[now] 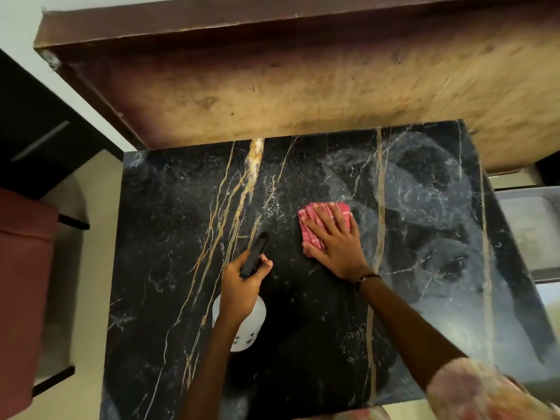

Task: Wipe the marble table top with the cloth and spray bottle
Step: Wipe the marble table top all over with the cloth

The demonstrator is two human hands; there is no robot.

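Observation:
The black marble table top (169,225) with gold and white veins fills the middle of the view. My right hand (333,241) presses flat on a folded pink cloth (312,213) near the table's centre. To the right of the cloth the marble shows hazy wipe smears (424,189). My left hand (242,283) grips the neck of a white spray bottle (251,328) with a black trigger head (254,256) pointing away from me, held just above the table's near left part.
A brown wooden shelf or panel (303,80) overhangs the table's far edge. A pink seat (21,268) and a dark cabinet (39,137) stand to the left. A glass-topped surface (527,228) lies beyond the right edge.

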